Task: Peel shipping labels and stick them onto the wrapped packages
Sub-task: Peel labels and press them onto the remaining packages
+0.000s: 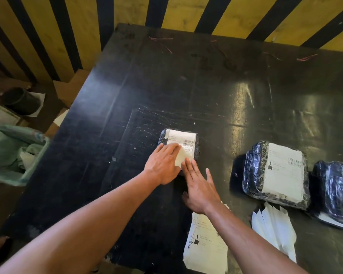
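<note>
Packing workshop, scuffed black table [186, 86], wrapped labelled packages [275, 173], label sheets [206, 244], waste bin [14, 155]

- three wrapped packages are sitting on the black table [186, 80]: the small package [196, 144] at about 6 o'clock of centre, the middle package [253, 171] at 4 o'clock, and the far-right package [333, 186] getting cut off by the edge
- three stuck labels are showing: the small label [183, 138], the middle label [281, 171], plus a sliver of one on the far-right package
- two paper piles are lying at 5 o'clock: printed label sheets [206, 246] and blank backing strips [275, 230]
- two hands are reaching in: left hand [162, 167], right hand [200, 188]
- one green bin [16, 153] is sitting at 9 o'clock
</note>
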Demonstrator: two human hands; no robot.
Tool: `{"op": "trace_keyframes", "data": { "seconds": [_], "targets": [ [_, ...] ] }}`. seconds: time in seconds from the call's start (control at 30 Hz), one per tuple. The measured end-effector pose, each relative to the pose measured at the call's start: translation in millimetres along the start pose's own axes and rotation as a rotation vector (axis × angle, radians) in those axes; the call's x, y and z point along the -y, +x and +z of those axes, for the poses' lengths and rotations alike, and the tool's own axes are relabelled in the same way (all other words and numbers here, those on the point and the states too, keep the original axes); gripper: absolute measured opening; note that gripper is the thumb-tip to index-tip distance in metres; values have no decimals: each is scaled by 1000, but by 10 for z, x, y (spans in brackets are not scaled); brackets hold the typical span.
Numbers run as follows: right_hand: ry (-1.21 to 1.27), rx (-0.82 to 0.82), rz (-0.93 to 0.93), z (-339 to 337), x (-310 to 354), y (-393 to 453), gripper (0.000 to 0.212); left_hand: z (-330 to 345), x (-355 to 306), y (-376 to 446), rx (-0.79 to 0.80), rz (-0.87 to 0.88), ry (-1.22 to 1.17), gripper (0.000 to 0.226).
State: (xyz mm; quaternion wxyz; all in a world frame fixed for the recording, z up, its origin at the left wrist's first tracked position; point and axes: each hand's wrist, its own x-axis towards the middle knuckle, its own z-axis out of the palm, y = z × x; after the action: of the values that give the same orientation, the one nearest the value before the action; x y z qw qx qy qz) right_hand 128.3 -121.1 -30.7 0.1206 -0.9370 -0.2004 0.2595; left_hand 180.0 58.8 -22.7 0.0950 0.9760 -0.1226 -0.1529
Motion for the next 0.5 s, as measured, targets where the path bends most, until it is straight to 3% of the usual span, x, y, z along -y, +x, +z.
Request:
{"op": "trace_keyframes", "data": {
  "seconds": [0.17, 0.33, 0.5],
  "targets": [
    [11, 21, 3, 22, -3, -26, 101, -73, 130, 166, -16, -29, 95, 65],
    [6, 9, -12, 7, 28, -27, 100, -77, 21, 329, 91, 31, 36, 79],
    [27, -13, -18, -56, -4, -20, 97, -201, 146, 577, 42, -46, 66, 74]
  ]
}}
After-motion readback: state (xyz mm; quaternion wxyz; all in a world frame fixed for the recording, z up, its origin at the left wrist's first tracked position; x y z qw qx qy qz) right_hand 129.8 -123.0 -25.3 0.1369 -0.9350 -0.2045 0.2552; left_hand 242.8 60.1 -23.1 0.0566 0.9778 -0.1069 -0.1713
